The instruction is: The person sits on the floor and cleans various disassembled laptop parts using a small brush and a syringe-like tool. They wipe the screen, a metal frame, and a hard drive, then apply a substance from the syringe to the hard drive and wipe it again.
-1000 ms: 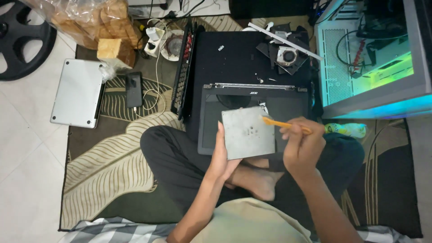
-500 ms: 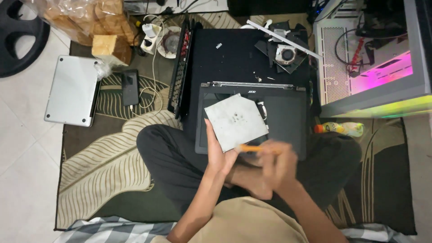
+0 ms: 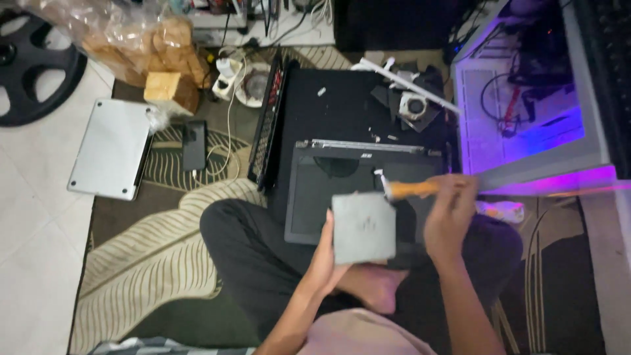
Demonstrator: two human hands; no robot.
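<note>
My left hand (image 3: 327,258) holds a flat grey square panel (image 3: 363,227) upright over my lap, thumb along its left edge. To the right, my right hand (image 3: 449,217) grips an orange-handled brush (image 3: 409,189) whose pale tip points left, just above the panel's top right corner. Behind both hands lies an opened black laptop base (image 3: 315,197) against my crossed legs.
A silver laptop cover (image 3: 108,150) and a black phone (image 3: 193,146) lie left on the patterned rug. A black keyboard panel (image 3: 268,125) stands on edge beside a black mat with a small fan (image 3: 415,105). A lit computer case (image 3: 526,125) stands right; a wheel (image 3: 29,66) is far left.
The right hand has risen from below the panel to its upper right with the brush. The panel has been turned square and sits lower. The case light went from pink to purple-blue.
</note>
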